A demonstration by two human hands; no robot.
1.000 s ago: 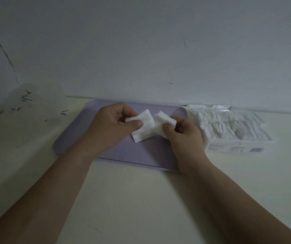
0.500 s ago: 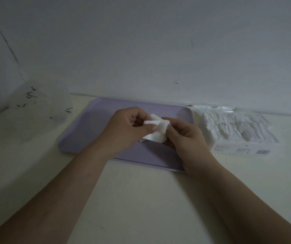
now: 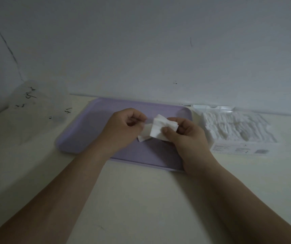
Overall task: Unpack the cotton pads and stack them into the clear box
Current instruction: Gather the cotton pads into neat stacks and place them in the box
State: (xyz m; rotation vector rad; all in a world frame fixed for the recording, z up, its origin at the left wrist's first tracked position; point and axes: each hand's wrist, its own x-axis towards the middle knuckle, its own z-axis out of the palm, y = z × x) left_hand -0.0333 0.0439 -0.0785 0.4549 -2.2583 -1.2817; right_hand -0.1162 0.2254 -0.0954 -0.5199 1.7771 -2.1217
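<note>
Here 2 white square cotton pads [image 3: 158, 128] overlap. The right grip [image 3: 188, 138] pinches the upper 1; whether the curled left grip [image 3: 121, 129] holds the lower is unclear.

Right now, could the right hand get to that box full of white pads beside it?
Probably yes. The clear box sits just to the right of the right hand, nothing stands between them, and its top looks open. The hand does hold cotton pads, though.

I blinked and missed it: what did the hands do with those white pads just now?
The cotton pads, held apart in two bunches, were brought together and now overlap; left hand and right hand keep their grip. The purple tray and clear box stayed put.
</note>
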